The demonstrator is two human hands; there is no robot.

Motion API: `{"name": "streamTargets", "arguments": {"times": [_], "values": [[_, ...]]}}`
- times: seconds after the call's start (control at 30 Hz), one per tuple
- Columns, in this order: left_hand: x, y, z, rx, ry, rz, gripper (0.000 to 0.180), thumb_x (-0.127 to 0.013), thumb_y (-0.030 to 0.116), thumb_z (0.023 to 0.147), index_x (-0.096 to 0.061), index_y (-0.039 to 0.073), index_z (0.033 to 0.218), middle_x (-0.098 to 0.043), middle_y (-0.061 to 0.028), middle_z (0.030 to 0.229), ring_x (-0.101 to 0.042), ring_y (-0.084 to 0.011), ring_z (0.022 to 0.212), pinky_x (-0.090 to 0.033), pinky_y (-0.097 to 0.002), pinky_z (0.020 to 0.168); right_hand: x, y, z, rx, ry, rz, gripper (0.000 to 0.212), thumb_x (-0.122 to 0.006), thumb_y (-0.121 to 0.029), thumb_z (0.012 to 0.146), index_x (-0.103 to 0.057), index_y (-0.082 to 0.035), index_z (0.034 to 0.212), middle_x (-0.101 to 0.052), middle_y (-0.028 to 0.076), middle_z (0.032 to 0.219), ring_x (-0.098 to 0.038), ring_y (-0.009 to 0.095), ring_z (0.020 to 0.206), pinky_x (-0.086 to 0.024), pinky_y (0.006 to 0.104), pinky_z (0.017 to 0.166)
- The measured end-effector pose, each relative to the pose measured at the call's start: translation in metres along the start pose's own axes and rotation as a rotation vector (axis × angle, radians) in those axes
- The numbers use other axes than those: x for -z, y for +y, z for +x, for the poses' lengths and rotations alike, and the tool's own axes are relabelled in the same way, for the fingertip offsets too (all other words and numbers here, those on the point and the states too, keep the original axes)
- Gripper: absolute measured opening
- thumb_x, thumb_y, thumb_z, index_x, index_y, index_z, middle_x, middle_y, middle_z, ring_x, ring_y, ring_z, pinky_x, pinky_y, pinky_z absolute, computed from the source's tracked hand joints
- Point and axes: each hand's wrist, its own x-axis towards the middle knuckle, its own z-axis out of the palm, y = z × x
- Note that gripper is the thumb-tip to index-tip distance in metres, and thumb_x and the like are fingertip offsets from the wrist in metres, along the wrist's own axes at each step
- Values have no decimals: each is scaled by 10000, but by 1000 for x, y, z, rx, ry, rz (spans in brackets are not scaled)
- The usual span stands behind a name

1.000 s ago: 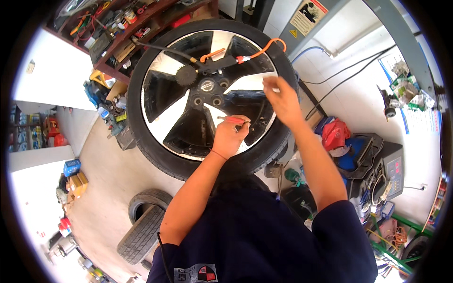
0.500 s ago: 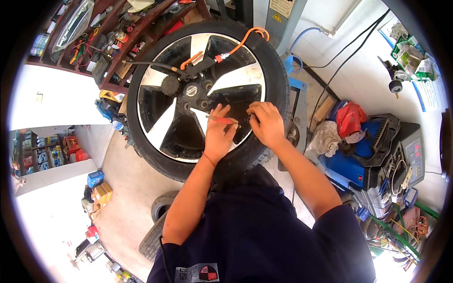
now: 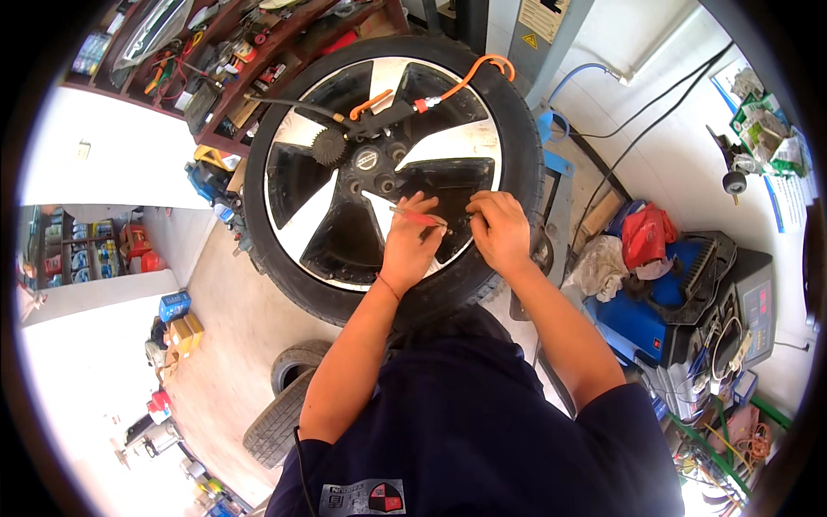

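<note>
A car wheel (image 3: 303, 209) with a black tyre and a silver-and-black spoked rim lies flat before me. My left hand (image 3: 410, 248) rests over the near spokes, its fingers closed round a slim red-handled tool (image 3: 419, 217) with a thin metal shaft pointing left; its exact kind is unclear. Right beside it, at the rim's near right edge, my right hand (image 3: 501, 233) is curled with thumb and forefinger pinched together. What those fingertips hold, if anything, is too small to make out. A black tyre inflator gun (image 3: 379, 122) with an orange hose lies across the far spokes.
Wooden shelves (image 3: 258, 65) full of tools stand beyond the wheel at far left. A grey machine post (image 3: 544, 43) rises at the back. To the right sits a blue-and-grey machine (image 3: 642, 314) with rags and a red bag. Loose tyres (image 3: 280, 422) lie on the floor at left.
The whole view has shifted a little, so the wheel appears farther right. Both hands keep nearly the same place on the wheel, and the red-handled tool is still in my left hand.
</note>
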Motion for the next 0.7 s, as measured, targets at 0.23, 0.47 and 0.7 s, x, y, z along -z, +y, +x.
{"name": "streamTargets", "arguments": {"times": [0.23, 0.47, 0.7], "values": [[0, -6, -2, -5, -16, 8, 126, -695, 126, 870, -740, 71, 975, -659, -124, 1286, -501, -341, 1352, -257, -496, 1215, -4, 1, -1, -8, -4, -4, 124, -667, -18, 760, -668, -80, 867, -682, 41, 987, -634, 268, 943, -508, 391, 846], [-2, -5, -2, -22, 25, -12, 96, -701, 127, 851, -742, 69, 915, -684, -121, 1191, -536, -357, 1287, -297, -516, 1183, -4, 2, -1, 9, 2, -11, 120, -665, -17, 761, -666, -77, 865, -682, 40, 983, -632, 267, 930, -506, 391, 842], [-1, -6, -3, -16, -6, 3, 128, -700, 130, 867, -742, 77, 975, -685, -99, 1214, -537, -334, 1304, -266, -502, 1210, -4, 2, -1, 8, -8, -8, 124, -665, -17, 763, -667, -77, 872, -683, 43, 989, -632, 268, 929, -505, 390, 842]]}}
